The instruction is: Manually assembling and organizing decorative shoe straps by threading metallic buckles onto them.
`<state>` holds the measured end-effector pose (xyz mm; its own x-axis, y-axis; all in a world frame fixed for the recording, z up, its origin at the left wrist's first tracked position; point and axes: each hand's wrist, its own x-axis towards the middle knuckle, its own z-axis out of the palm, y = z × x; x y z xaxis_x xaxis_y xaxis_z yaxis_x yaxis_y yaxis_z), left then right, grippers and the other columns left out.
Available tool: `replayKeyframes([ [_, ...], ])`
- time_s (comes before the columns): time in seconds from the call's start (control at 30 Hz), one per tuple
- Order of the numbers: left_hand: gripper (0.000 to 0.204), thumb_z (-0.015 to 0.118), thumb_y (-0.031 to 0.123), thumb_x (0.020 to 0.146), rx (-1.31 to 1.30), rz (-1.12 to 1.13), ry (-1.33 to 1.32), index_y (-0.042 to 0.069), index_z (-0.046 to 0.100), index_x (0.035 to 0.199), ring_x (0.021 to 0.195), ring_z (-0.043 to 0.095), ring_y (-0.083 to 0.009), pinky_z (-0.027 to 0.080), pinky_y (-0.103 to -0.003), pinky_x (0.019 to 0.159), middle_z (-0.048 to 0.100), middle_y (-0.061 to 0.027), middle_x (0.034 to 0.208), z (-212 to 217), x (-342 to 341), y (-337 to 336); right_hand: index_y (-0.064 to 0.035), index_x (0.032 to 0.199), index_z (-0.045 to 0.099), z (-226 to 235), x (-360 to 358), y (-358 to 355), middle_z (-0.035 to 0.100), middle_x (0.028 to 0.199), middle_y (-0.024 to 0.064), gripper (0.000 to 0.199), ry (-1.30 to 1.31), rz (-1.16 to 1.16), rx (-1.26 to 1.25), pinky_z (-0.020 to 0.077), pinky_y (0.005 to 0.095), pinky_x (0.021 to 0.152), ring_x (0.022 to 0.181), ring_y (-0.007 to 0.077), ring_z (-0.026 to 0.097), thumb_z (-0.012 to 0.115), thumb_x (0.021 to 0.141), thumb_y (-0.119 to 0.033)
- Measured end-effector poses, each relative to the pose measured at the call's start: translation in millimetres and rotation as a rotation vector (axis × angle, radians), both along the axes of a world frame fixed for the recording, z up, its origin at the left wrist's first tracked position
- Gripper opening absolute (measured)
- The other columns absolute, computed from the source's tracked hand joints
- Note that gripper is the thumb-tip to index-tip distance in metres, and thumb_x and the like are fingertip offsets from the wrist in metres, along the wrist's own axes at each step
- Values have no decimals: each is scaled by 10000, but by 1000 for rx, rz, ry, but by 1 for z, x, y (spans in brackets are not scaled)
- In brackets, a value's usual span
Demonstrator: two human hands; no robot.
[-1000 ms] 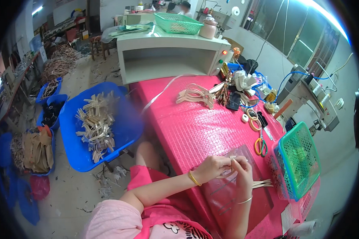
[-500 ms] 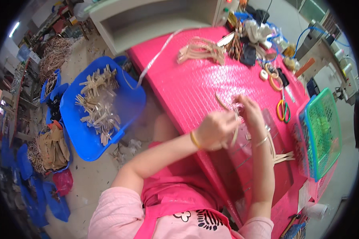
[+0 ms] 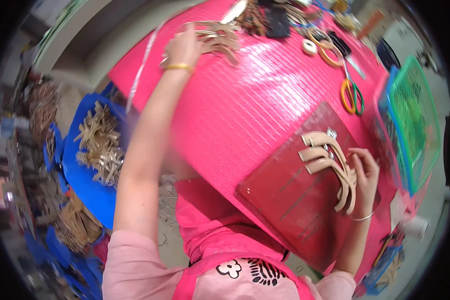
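Our left hand point(image 3: 183, 49) lay over far straps point(image 3: 217, 40), grip unclear
Our right hand point(image 3: 366, 175), loosely open, lay just right of nearer straps point(image 3: 329, 162)

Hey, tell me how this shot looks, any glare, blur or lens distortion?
Head view: white glare streaks the pink table cover; head view: clutter at the far left is smeared, while the scissors look fairly clear; head view: the wide lens leaves the picture rounded, with black corners.
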<state>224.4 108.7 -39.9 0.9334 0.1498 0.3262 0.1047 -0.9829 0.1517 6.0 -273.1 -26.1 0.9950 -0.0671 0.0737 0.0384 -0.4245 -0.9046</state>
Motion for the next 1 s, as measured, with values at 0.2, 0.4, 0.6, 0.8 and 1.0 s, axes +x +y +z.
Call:
replayKeyframes([
  [0.2,174,563,104,715,-550,-1019,0,51,579,880,722,565,-288,445,-382,626,576,-147,786,-2,-119,-145,33,895,545,14,-25,-83,547,821,36,119,98,-121,-240,407,212,666,745,93,513,501,794,-13],
  [0.4,127,575,93,682,-330,-1150,49,40,529,788,784,507,-308,417,-385,697,505,-122,797,-34,-172,-250,-32,896,540,-3,-32,-90,514,936,98,265,5,242,-730,374,349,832,935,271,479,569,640,29],
  [0.6,150,535,24,643,-295,-1095,-56,39,487,785,782,472,-315,412,-394,680,469,-129,792,-27,-165,-240,-74,782,497,-1,-36,-84,459,816,53,172,-198,340,-821,330,341,764,822,239,454,596,649,-29],
  [0.8,235,560,45,703,-639,-1216,348,33,452,912,752,521,-257,425,-348,647,487,-133,754,6,-170,-209,-38,833,510,-11,-55,-69,491,776,93,189,-258,411,-613,376,345,751,792,265,491,597,668,-6],
  [1.0,379,598,135,770,-1335,-1068,1076,63,438,1105,682,542,-136,462,-240,576,537,-59,841,-4,-165,-155,-3,824,565,24,-75,-28,542,742,79,124,94,433,-332,431,256,555,631,167,548,587,704,22],
])
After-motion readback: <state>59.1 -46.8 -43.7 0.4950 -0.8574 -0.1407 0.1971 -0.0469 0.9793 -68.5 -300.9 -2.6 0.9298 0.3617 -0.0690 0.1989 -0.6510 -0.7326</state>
